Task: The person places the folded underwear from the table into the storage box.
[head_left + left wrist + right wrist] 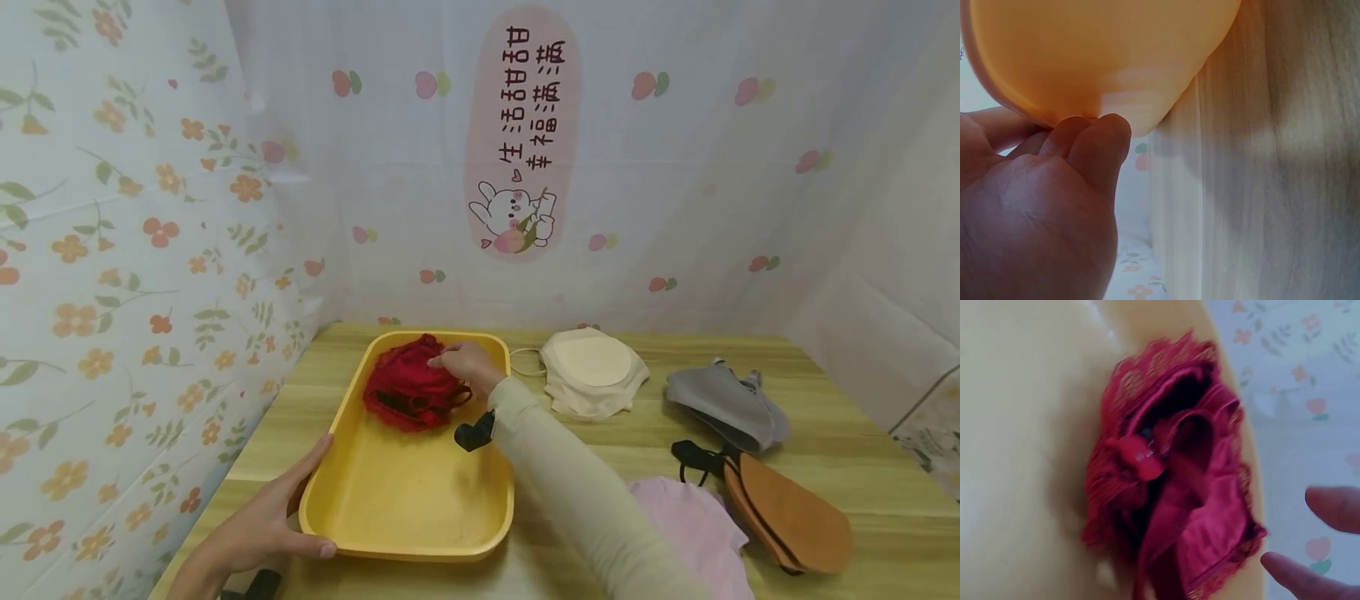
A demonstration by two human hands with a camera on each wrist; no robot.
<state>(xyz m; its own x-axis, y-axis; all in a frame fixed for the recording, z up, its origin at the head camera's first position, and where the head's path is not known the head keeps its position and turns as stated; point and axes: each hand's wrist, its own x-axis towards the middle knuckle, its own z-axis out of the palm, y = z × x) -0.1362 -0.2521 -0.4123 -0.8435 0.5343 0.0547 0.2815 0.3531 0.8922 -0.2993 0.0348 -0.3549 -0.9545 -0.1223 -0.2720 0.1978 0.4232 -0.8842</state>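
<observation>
The near half of the yellow tray point(420, 552) is lying open from above, while a red lace garment point(412, 371) is filling its far left part. The right grip point(468, 360) is occupying the space over that garment's right side. The sleeve point(585, 492) is crossing the right rim, blocking entry there, and a black wrist piece point(475, 433) is jutting over the tray floor. The left grip point(273, 521) is closing off the near left corner. Rightward, a lane of bare table point(637, 442) is running between 2 pieces, a cream garment point(596, 367) and a gray one point(727, 404); a pink cloth point(693, 525) is obstructing its near end.
</observation>
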